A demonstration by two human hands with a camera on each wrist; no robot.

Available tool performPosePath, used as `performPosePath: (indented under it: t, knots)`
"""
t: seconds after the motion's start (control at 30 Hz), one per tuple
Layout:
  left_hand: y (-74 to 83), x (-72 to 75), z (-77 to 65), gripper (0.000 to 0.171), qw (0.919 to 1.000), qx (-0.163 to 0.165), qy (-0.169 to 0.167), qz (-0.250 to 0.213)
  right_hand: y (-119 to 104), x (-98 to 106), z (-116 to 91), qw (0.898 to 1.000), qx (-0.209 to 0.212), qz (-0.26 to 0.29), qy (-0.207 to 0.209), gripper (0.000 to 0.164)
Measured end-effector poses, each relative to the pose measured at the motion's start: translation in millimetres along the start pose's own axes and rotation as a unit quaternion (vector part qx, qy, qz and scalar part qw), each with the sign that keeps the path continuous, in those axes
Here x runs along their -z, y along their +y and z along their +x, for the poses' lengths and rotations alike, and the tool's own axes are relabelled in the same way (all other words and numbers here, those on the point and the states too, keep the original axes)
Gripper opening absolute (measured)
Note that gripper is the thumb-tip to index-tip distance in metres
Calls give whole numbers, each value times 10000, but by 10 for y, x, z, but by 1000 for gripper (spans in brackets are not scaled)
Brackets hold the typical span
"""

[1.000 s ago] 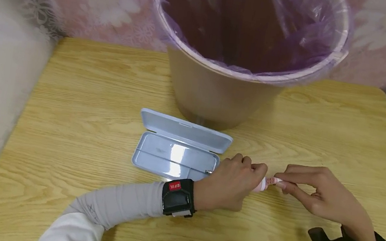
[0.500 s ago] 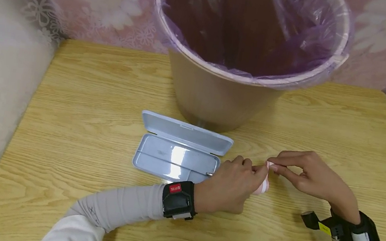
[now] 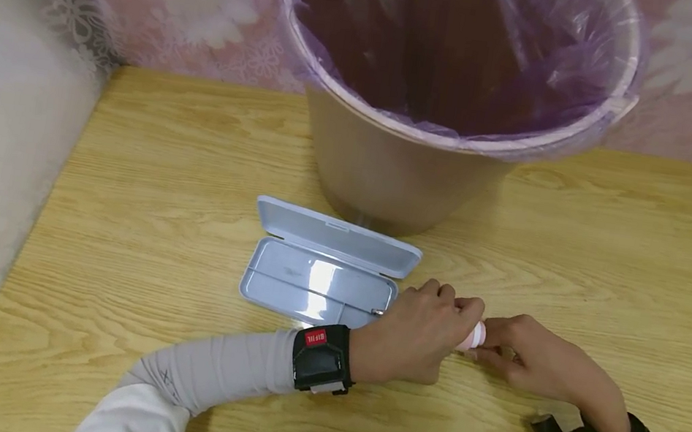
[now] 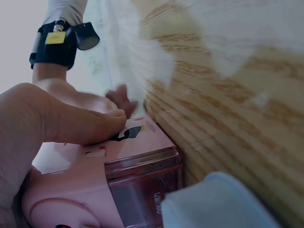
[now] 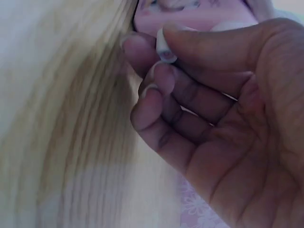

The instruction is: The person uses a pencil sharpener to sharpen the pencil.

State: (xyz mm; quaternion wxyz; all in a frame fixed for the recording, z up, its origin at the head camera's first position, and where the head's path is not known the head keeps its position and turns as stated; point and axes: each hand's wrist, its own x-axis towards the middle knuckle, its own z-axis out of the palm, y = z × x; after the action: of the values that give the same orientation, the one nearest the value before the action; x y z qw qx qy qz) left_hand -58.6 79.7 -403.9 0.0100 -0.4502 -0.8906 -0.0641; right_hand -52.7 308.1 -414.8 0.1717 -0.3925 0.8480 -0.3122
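My left hand (image 3: 412, 332) grips a pink pencil sharpener (image 4: 78, 175) on the table, its thumb over the printed top. A clear shavings drawer (image 4: 145, 185) shows on the sharpener's side, and a round face with a dark hole lies towards the camera. At the other end, my right hand (image 3: 538, 357) pinches a small white crank knob (image 5: 164, 47) between thumb and index finger, its other fingers loosely bent. Only the sharpener's pink and white end (image 3: 474, 336) shows in the head view. Left of it lies a light-blue pencil case (image 3: 282, 292) with its lid raised.
A large bin (image 3: 384, 177) lined with a purple plastic bag (image 3: 558, 120) stands behind the pencil case. A small silvery item (image 3: 377, 312) sits at the case's right end. The wooden table (image 3: 158, 182) meets a flowered pink backdrop (image 3: 209, 5).
My right hand has swung up and left, then back down, with the crank turning under its pinch. The left hand stays in place around the sharpener.
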Motion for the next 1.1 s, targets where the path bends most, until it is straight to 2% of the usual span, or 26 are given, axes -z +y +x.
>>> performPosePath:
  t: [0.13, 0.27, 0.43, 0.53, 0.67, 0.73, 0.83, 0.97, 1.1]
  knots:
    - [-14, 16, 9, 30, 10000, 18, -28, 75, -116, 20, -62, 9988, 319, 324, -153, 24]
    - [-23, 30, 7, 28, 9999, 2, 27, 158, -240, 133, -115, 9965, 668, 496, -93, 31]
    - [-27, 34, 5, 29, 9997, 17, 90, 219, -332, 344, -148, 9978, 522, 315, 253, 48]
    - [-22, 25, 10, 29, 9998, 14, 121, 187, -289, 432, -128, 9967, 493, 114, 636, 51]
    - [-7, 9, 19, 31, 9997, -31, 121, 207, -111, 461, -61, 9923, 573, -112, 1092, 41]
    - [1, 5, 22, 37, 9997, -27, 86, 210, -7, 444, -18, 9914, 468, -231, 1200, 39]
    - [9, 3, 23, 39, 9998, -13, 31, 179, 130, 379, 49, 9918, 198, -408, 1197, 39]
    - [15, 0, 16, 31, 10000, -33, 10, 64, 246, 237, 86, 9965, 9, -179, 812, 38]
    - [10, 1, -1, 28, 9998, 7, 89, 168, 263, 126, 67, 9986, -60, -42, 531, 39]
